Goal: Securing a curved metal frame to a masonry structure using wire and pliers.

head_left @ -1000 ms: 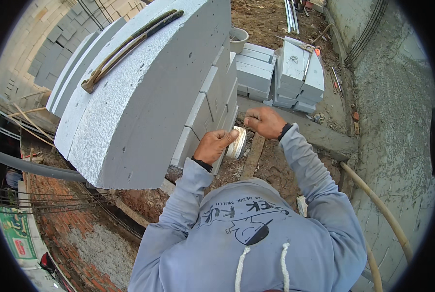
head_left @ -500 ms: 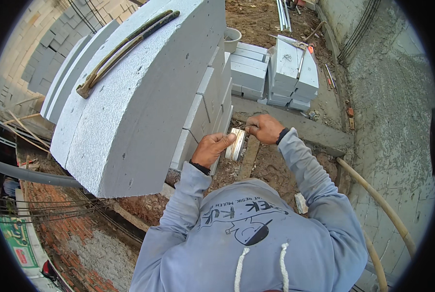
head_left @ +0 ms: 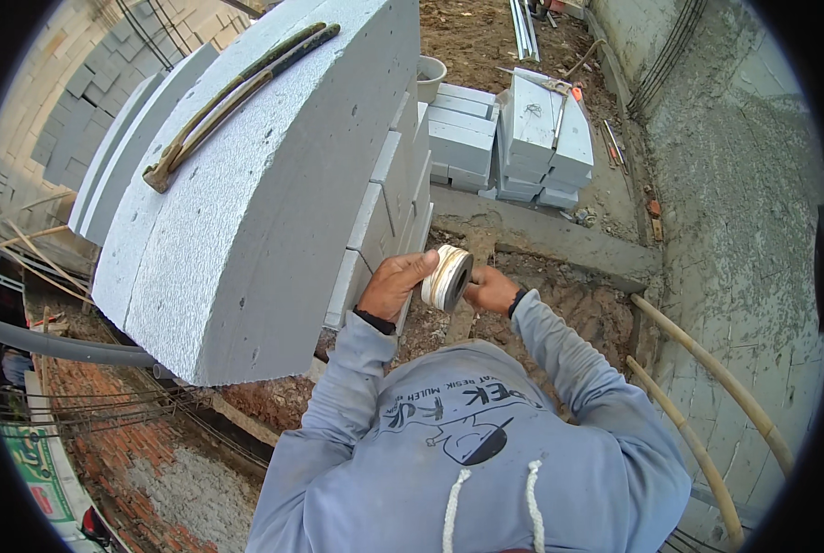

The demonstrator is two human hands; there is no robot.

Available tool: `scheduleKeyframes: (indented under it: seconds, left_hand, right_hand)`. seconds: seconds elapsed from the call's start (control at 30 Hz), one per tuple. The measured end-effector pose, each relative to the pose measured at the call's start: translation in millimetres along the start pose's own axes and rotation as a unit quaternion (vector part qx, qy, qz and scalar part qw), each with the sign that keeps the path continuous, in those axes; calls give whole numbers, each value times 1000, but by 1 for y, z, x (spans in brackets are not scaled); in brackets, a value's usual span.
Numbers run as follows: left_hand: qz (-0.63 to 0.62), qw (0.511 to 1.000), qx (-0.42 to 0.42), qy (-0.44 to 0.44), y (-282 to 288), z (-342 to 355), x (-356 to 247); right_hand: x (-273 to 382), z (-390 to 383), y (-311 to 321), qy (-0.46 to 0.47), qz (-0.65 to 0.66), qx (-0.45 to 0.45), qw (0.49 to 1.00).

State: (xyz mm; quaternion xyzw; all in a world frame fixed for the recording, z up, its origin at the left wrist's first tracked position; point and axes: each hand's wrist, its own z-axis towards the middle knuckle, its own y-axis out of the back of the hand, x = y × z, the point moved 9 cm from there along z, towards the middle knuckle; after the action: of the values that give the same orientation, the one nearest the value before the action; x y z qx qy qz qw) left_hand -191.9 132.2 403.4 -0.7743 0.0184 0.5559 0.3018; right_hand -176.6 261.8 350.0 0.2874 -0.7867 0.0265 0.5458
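Note:
My left hand [head_left: 394, 284] grips a short, wide spool of string [head_left: 444, 276], with the thumb over its top. The spool is white with tan bands of line wound round it, and its dark hollow end faces right. Close against that end is my right hand [head_left: 494, 291], its fingers curled in; what they pinch, if anything, is hidden. Both hands are held in front of my chest, just right of a wall of pale lightweight blocks [head_left: 375, 217]. On the big block top [head_left: 191, 249] at the left lies a dark, long-handled pincer-like tool [head_left: 237, 106].
More blocks [head_left: 462, 129] are stacked ahead, with a metal tool [head_left: 559, 120] on the right-hand pile [head_left: 545, 147]. A white bucket [head_left: 430, 78] stands behind them. A concrete beam [head_left: 550, 240] crosses the dirt. Wooden poles [head_left: 716, 369] lean by the grey wall [head_left: 753, 230].
My right hand has come down from above right to beside the spool. The spool has turned, so its hollow end now shows. My left hand keeps its hold.

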Motion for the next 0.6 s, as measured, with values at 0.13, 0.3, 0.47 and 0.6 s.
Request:
scheduleKeyframes:
  seconds: [0.13, 0.3, 0.47, 0.6]
  left_hand:
    - [201, 980, 0, 14, 0, 4, 6]
    - [385, 919, -85, -31, 16, 4, 5]
    - [312, 921, -204, -111, 34, -5, -15]
    - [100, 980, -136, -103, 20, 2, -7]
  right_hand:
    - [42, 12, 50, 116, -189, -103, 970]
    - [93, -16, 45, 174, -260, -214, 926]
    - [68, -37, -17, 109, 14, -110, 988]
    - [28, -30, -46, 41, 230, -15, 972]
